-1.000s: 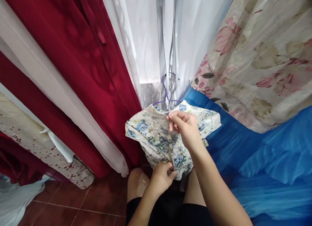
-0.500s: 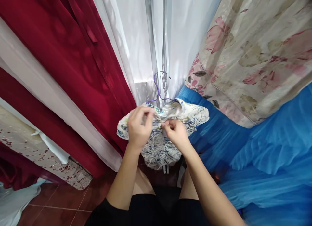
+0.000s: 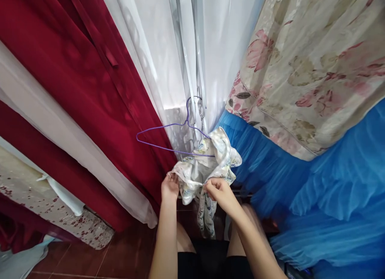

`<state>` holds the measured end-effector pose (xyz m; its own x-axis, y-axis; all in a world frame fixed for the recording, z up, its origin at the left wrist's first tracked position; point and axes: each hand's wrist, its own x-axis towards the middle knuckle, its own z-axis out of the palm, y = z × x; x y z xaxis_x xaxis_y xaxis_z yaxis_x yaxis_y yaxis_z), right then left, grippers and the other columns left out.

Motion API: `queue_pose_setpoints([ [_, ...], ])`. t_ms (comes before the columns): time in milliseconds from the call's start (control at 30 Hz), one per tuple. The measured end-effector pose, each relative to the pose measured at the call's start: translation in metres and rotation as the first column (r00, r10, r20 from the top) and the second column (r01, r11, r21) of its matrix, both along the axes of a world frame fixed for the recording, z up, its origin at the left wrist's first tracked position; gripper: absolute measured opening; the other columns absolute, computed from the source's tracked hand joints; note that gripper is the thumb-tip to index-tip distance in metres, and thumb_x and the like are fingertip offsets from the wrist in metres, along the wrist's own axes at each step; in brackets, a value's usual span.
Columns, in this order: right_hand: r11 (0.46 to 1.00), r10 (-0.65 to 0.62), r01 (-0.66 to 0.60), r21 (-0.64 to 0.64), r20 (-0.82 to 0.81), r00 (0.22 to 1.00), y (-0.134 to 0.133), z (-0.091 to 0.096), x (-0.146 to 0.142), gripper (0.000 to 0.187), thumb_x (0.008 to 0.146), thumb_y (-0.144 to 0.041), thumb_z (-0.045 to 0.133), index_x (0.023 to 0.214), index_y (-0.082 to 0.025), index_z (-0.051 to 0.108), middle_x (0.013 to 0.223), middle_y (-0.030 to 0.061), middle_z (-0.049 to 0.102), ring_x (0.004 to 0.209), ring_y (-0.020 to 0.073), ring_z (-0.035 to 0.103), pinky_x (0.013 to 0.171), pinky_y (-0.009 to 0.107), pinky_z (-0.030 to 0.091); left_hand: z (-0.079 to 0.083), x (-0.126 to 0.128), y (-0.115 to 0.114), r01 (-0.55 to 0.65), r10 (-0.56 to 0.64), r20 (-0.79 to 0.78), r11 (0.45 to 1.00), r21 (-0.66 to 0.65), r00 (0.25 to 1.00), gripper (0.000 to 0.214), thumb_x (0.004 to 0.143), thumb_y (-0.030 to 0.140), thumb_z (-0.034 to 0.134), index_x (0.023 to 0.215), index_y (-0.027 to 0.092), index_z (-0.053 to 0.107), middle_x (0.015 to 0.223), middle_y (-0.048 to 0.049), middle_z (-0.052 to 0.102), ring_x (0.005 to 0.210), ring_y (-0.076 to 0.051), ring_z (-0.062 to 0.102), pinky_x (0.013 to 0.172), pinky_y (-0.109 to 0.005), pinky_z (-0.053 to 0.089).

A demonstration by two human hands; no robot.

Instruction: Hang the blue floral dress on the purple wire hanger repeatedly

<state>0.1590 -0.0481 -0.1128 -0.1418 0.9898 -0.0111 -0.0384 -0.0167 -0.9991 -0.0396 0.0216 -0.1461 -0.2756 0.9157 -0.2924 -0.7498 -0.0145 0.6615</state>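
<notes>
A purple wire hanger (image 3: 162,127) hangs by its hook among silvery white straps in front of me. Its left arm is bare, while a white shirt (image 3: 221,150) with a blue and yellow floral print still covers the right end. My left hand (image 3: 170,186) is closed on the left edge of the shirt, below the hanger's lower bar. Near the front opening, my right hand (image 3: 218,189) pinches the fabric between thumb and fingers. The shirt is bunched between both hands, and a narrow part dangles below them.
Dark red drapes (image 3: 99,90) and pale fabric hang on the left, white cloth (image 3: 156,50) behind the hanger. To the right are a floral curtain (image 3: 288,78) and ruffled blue fabric (image 3: 325,190). Red floor tiles (image 3: 81,259) show below.
The shirt's left side has come off the hanger, baring its left arm. My left hand has moved down with that edge; my right hand is lower, still pinching the front.
</notes>
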Motion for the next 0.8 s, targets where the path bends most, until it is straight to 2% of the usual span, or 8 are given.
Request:
queue_pose_setpoints([
  [67,0.999,0.015,-0.014,-0.049,0.025,1.0,-0.005,-0.019,0.014,0.026,0.081,-0.033,0.054,0.059,-0.019,0.054,0.041,-0.0069,0.042,0.04,0.0082,0.032,0.046,0.023,0.023,-0.009,0.016,-0.018,0.086,-0.086,0.039,0.996,-0.016,0.996,0.011,0.085,0.019,0.064,0.076,0.016,0.06,0.082,-0.007,0.068,0.083,-0.019,0.069,0.082,-0.032,0.055],
  [167,0.986,0.12,-0.098,-0.137,0.157,0.98,-0.018,-0.037,0.035,0.025,0.083,-0.031,0.054,0.062,-0.018,0.058,0.045,-0.0037,0.052,0.044,0.0105,0.044,0.049,0.023,0.032,0.0,0.035,-0.049,0.254,-0.259,0.039,0.961,0.108,0.965,0.015,0.081,0.028,0.073,0.083,0.016,0.064,0.093,-0.0065,0.069,0.089,-0.02,0.067,0.083,-0.033,0.053],
  [267,0.97,0.226,-0.184,-0.161,0.309,0.924,-0.032,-0.033,0.05,0.014,0.078,-0.027,0.066,0.087,-0.016,0.069,0.074,0.0034,0.072,0.069,0.0188,0.064,0.062,0.027,0.046,0.024,0.053,-0.078,0.444,-0.422,-0.143,0.867,0.225,0.895,0.023,0.081,0.035,0.077,0.078,0.016,0.064,0.08,-0.0028,0.064,0.077,-0.015,0.061,0.075,-0.026,0.047],
  [333,0.969,0.249,-0.231,-0.093,0.384,0.889,-0.04,-0.021,0.053,0.034,0.071,-0.025,0.077,0.103,-0.018,0.07,0.096,0.0058,0.074,0.088,0.024,0.066,0.076,0.031,0.05,0.039,0.065,-0.094,0.58,-0.491,-0.35,0.784,0.221,0.798,0.024,0.085,0.036,0.075,0.078,0.015,0.068,0.078,-0.0036,0.063,0.076,-0.016,0.059,0.074,-0.026,0.046],
  [400,0.957,0.277,-0.288,-0.029,0.375,0.885,-0.045,-0.007,0.051,0.039,0.07,-0.027,0.08,0.107,-0.02,0.069,0.101,0.005,0.072,0.093,0.0249,0.063,0.082,0.033,0.049,0.047,0.075,-0.104,0.667,-0.501,-0.521,0.719,0.195,0.691,0.022,0.088,0.036,0.071,0.082,0.014,0.072,0.081,-0.0052,0.064,0.078,-0.017,0.059,0.076,-0.027,0.046],
  [500,0.957,0.281,-0.289,-0.001,0.237,0.93,-0.048,0.008,0.045,0.012,0.083,-0.029,0.066,0.089,-0.018,0.066,0.082,0.0006,0.064,0.077,0.0189,0.056,0.073,0.029,0.046,0.05,0.084,-0.108,0.702,-0.453,-0.64,0.685,0.197,0.621,0.022,0.092,0.036,0.067,0.088,0.015,0.074,0.085,-0.0066,0.065,0.081,-0.02,0.06,0.079,-0.029,0.047],
  [667,0.956,0.286,-0.286,-0.057,-0.009,0.958,-0.052,0.013,0.047,0.028,0.085,-0.034,0.058,0.062,-0.019,0.051,0.063,-0.0013,0.048,0.064,0.0143,0.041,0.067,0.028,0.039,0.04,0.079,-0.1,0.592,-0.242,-0.771,0.779,0.208,0.589,0.027,0.091,0.038,0.066,0.111,0.021,0.074,0.112,-0.0103,0.065,0.108,-0.026,0.06,0.1,-0.033,0.044],
  [800,0.981,0.124,-0.134,-0.143,-0.074,0.99,-0.057,0.018,0.067,0.022,0.073,-0.04,0.066,0.067,-0.019,0.061,0.067,0.0028,0.058,0.067,0.019,0.049,0.067,0.03,0.043,0.018,0.074,-0.109,0.735,-0.375,-0.803,0.669,0.11,0.462,0.037,0.093,0.039,0.062,0.125,0.023,0.072,0.133,-0.0109,0.064,0.129,-0.029,0.053,0.115,-0.036,0.034],
])
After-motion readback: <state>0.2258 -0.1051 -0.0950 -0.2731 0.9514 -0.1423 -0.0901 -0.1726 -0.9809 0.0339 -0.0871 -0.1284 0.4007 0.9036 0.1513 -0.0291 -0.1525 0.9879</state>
